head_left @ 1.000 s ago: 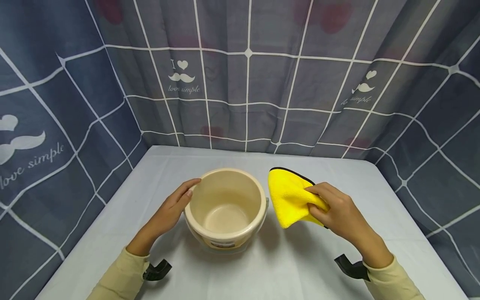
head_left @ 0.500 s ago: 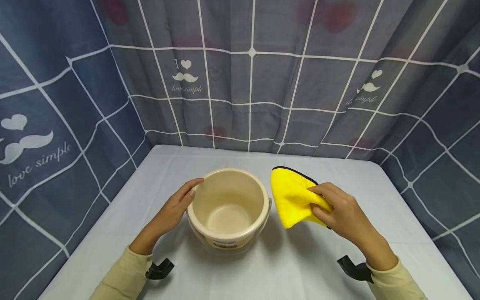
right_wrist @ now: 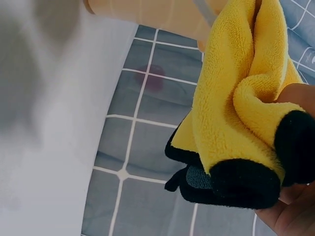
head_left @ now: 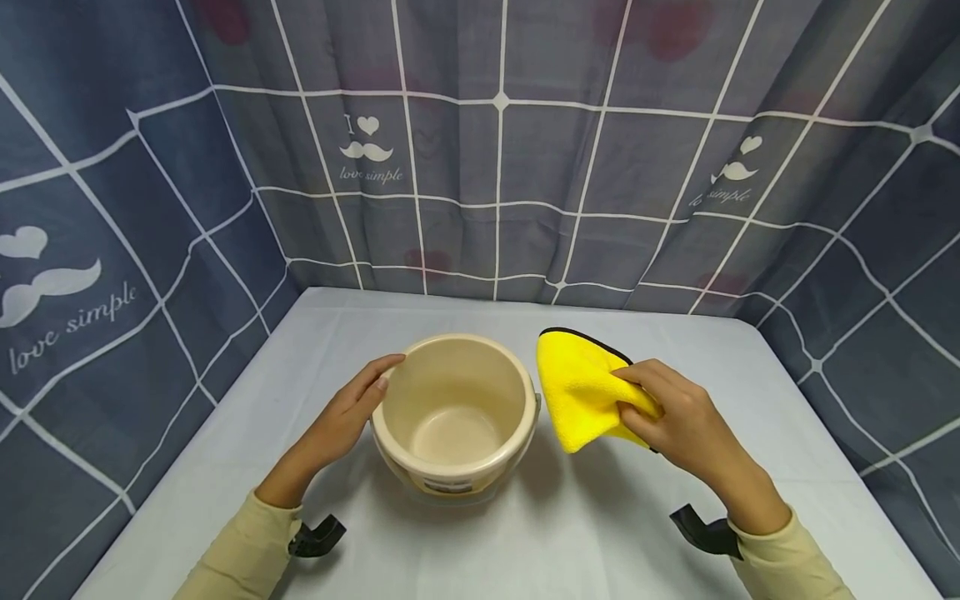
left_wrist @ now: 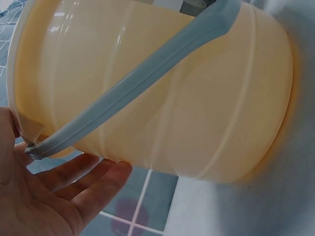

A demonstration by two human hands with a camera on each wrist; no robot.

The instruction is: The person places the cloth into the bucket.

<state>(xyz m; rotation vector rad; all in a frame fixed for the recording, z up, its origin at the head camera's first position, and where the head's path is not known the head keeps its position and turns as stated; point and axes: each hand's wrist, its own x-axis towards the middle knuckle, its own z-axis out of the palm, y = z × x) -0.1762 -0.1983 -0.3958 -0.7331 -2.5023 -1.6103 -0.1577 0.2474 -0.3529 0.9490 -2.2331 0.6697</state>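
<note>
A cream plastic bucket (head_left: 453,433) stands upright on the white-covered table, its mouth facing up. My left hand (head_left: 341,421) holds it at the left of the rim, thumb over the edge and the other fingers along the outer wall. The left wrist view shows the bucket's grey handle (left_wrist: 142,73) slanting down across its side. To the right of the bucket, my right hand (head_left: 678,417) pinches a folded yellow towel (head_left: 581,387) with black edging, raised above the table. In the right wrist view a dark grey layer (right_wrist: 197,178) shows at the towel's lower folds.
The white cloth (head_left: 600,533) covers the tabletop. Dark blue-grey curtains (head_left: 540,175) with white grid lines close in the table at the back and both sides. Black bands (head_left: 318,537) sit at both wrists.
Both hands keep their hold on the bucket and the towel. The whole head view shifts only slightly; nothing else visibly moves.
</note>
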